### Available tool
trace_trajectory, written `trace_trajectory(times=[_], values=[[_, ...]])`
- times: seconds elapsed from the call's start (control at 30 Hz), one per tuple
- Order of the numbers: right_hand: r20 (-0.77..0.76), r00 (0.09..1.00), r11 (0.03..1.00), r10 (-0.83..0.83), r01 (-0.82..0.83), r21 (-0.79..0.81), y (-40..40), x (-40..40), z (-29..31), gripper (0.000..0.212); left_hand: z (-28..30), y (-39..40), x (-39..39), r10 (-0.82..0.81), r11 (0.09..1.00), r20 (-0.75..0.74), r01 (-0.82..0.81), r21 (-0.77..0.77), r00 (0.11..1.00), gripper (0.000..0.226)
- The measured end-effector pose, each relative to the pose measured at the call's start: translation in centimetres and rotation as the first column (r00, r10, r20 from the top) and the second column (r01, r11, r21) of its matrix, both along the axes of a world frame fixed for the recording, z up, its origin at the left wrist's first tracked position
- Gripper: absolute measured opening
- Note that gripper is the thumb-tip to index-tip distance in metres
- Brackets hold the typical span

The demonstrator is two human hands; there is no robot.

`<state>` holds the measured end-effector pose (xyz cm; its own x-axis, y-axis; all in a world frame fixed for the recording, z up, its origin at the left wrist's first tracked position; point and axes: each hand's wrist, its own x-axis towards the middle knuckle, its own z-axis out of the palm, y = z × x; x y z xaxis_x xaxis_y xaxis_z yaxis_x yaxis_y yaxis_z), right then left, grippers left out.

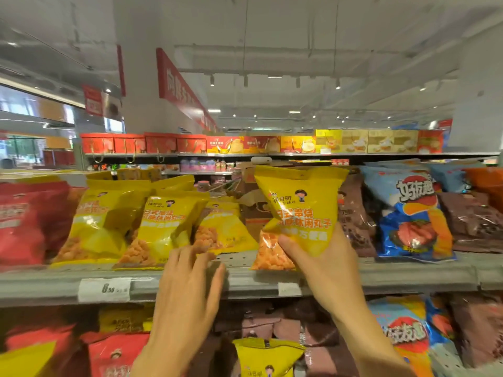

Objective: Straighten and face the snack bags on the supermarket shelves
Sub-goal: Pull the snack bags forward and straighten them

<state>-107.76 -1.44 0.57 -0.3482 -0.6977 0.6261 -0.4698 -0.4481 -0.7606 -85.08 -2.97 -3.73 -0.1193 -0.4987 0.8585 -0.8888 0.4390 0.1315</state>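
Note:
My right hand (325, 263) grips the lower part of a yellow snack bag (299, 210), held upright with its printed front towards me, its bottom edge just above the grey shelf (408, 276). My left hand (190, 278) lies with fingers spread over the shelf's front edge, its fingertips near the bottom of the yellow bags (152, 227) that lean in a row to the left. A gap in the row shows bare perforated shelf (234, 258) between the row and the held bag.
Red bags (24, 224) stand at the far left, brown bags (353, 213) and blue bags (411, 216) to the right. A price label (104, 289) sits on the shelf rail. The lower shelf holds red, yellow, brown and blue bags. Gift boxes (245, 144) line a far shelf.

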Motion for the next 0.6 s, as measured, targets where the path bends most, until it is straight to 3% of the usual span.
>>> trace_trajectory(times=[0.17, 0.33, 0.47, 0.6], values=[[-0.134, 0.99, 0.995, -0.034, 0.047, 0.089, -3.8, 4.9, 1.3, 0.083, -2.6, 0.0, 2.4, 0.082, 0.997, 0.219, -0.081, -0.016, 0.972, 0.058], [-0.255, 0.966, 0.991, -0.041, 0.073, 0.116, -5.8, 7.9, 1.9, 0.073, -3.3, -0.7, 2.6, 0.109, 0.994, 0.178, -0.102, -0.051, 0.978, 0.065], [-0.305, 0.951, 0.963, 0.05, 0.036, 0.269, -6.6, 9.2, 2.0, 0.076, -3.6, -1.1, 2.4, 0.126, 0.991, 0.152, -0.115, -0.075, 0.98, 0.064], [-0.439, 0.899, 0.935, 0.015, 0.143, 0.325, -6.4, 9.3, 1.5, 0.077, -4.0, -1.9, 2.2, 0.098, 0.988, 0.066, -0.089, -0.127, 0.993, 0.066]])
